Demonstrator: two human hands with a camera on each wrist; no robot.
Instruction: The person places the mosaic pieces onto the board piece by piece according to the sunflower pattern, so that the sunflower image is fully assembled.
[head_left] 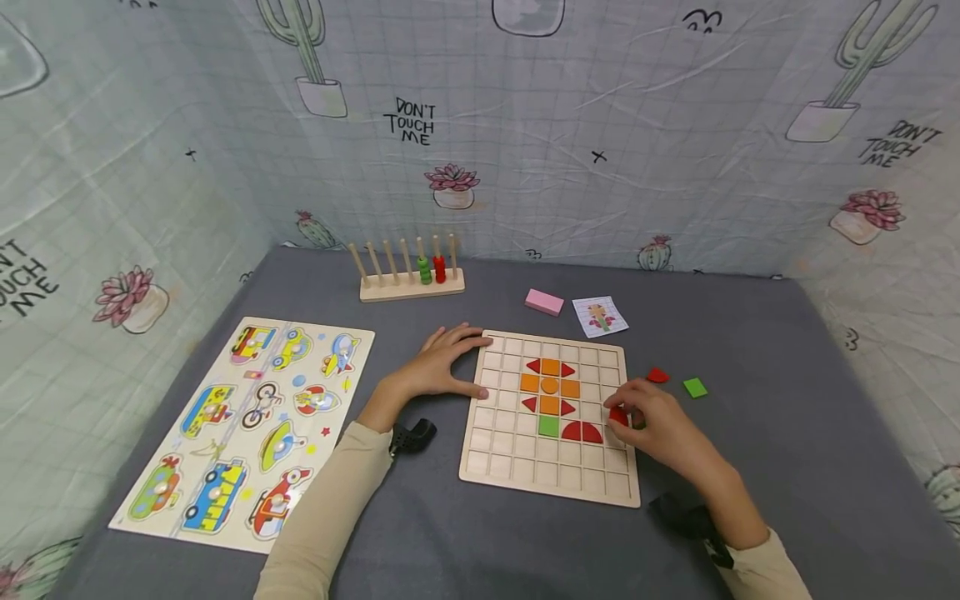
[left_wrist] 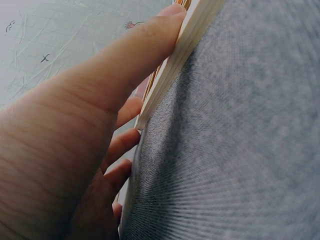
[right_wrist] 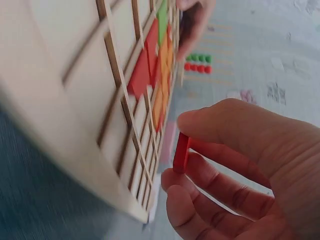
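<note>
Wooden grid board (head_left: 551, 483) lies on grey cloth, its left edge steadied by the flat-fingered left hand (head_left: 442, 364). At its right edge, the right hand (head_left: 651, 421) pinches a red piece (head_left: 617, 416). Backdrop lettering reads "DON'T TOUCH ME" (head_left: 409, 122).

Small red wooden piece (head_left: 618, 416), thin, held on edge at grid board's (head_left: 525, 475) right edge, pinched.
</note>
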